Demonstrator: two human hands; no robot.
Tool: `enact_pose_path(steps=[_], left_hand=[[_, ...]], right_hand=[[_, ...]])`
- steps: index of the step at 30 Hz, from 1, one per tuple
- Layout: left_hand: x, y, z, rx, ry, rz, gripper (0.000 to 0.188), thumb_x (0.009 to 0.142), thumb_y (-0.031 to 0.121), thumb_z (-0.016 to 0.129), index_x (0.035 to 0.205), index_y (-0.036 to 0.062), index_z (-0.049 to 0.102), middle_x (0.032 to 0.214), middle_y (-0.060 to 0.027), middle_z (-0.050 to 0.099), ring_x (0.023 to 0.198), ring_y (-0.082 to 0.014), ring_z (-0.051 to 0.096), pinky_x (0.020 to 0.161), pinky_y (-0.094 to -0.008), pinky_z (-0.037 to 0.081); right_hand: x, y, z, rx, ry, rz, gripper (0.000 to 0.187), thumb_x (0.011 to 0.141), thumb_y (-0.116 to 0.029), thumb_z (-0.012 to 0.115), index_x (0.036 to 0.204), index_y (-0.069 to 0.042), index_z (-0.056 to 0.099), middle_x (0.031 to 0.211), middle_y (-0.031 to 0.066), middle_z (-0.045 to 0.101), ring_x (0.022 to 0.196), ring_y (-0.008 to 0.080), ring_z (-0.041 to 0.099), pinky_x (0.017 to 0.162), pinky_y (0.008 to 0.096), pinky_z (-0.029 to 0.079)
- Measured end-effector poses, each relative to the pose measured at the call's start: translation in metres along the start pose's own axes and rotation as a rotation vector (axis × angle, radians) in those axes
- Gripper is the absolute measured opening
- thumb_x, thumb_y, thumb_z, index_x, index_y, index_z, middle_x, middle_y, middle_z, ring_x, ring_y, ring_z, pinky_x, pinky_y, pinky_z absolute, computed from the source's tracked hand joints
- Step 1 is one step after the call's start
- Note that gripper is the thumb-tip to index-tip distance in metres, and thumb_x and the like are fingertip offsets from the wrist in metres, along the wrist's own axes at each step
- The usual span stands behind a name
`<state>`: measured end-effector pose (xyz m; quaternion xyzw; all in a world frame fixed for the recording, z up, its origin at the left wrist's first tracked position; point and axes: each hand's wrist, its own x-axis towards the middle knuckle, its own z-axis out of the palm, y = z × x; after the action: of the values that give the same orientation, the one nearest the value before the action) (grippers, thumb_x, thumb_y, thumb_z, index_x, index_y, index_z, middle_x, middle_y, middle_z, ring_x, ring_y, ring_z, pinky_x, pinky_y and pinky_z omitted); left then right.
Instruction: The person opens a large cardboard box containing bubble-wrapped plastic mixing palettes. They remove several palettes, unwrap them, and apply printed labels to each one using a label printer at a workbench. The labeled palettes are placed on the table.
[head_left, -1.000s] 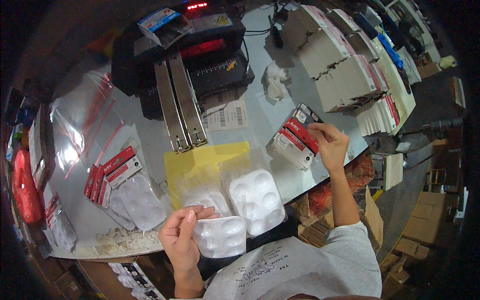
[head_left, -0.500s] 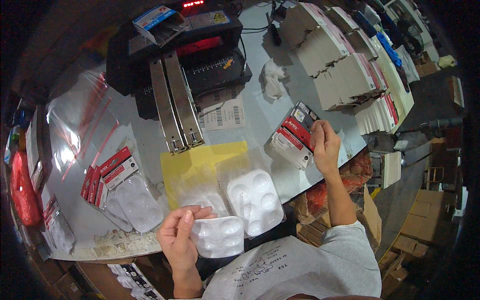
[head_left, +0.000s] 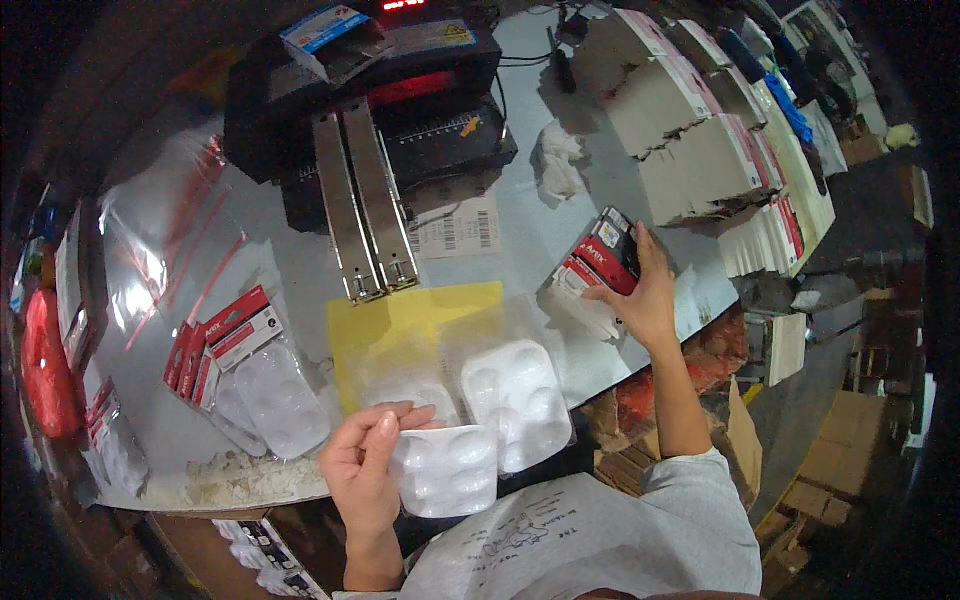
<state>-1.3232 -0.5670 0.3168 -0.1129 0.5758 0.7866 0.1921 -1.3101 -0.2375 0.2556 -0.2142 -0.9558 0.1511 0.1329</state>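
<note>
At the front edge of the table, my left hand [head_left: 362, 475] is closed on a white plastic paint palette [head_left: 447, 472] with round wells, thumb on top near its upper left corner. To the right, my right hand [head_left: 652, 305] spans a pile of red, black and white printed cards [head_left: 607, 252], thumb on the near side and fingers on the far side. Between the hands a second white palette [head_left: 518, 405] in clear film lies partly over a yellow sheet [head_left: 420, 315]. More clear film and another palette, partly hidden, lie beside it.
A black sealing machine [head_left: 410, 130] with two metal rails stands at the back, an open small box [head_left: 335, 45] on top. Bagged palettes with red cards [head_left: 245, 330] lie at left. Tall card stacks [head_left: 690, 150] line the right; crumpled white tissue [head_left: 560, 160] is nearby.
My right hand has gone from pinching the cards' edge to spreading its thumb and fingers around the pile. My left hand still holds the palette, nearly unmoved. The whole view has shifted slightly.
</note>
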Motion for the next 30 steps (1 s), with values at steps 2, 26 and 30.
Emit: enact_pose_path(steps=[2,26,30], left_hand=[[0.001,0.002,0.002,0.03,-0.009,-0.04,0.022,0.088,0.012,0.053,0.097,-0.0083,0.056,0.09,-0.0194,0.064,0.081,-0.0254,0.065,0.072,-0.0328,0.052],[0.007,0.001,0.002,0.444,-0.044,0.16,0.014,0.086,0.014,0.059,0.082,0.0015,0.063,0.055,-0.0002,0.051,0.05,-0.004,0.04,0.046,-0.0213,0.033],[0.005,0.0,0.003,0.504,0.016,0.211,0.014,0.087,0.013,0.058,0.082,0.0007,0.062,0.056,0.0002,0.05,0.052,-0.0046,0.041,0.047,-0.0221,0.034]], right_hand=[[0.001,0.003,0.007,-0.005,-0.089,0.092,0.095,0.057,-0.048,0.076,0.133,-0.006,0.036,0.136,0.0144,0.038,0.125,0.0291,0.036,0.101,0.0484,0.023],[0.017,-0.171,-0.047,0.654,-0.871,-0.472,0.031,0.072,-0.024,0.072,0.09,0.0,0.061,0.066,0.0121,0.058,0.057,0.024,0.054,0.054,0.0314,0.043],[0.029,-0.155,-0.04,0.68,-1.001,-0.6,0.035,0.073,-0.025,0.068,0.095,0.0,0.059,0.069,0.0168,0.058,0.063,0.033,0.057,0.056,0.0356,0.044]])
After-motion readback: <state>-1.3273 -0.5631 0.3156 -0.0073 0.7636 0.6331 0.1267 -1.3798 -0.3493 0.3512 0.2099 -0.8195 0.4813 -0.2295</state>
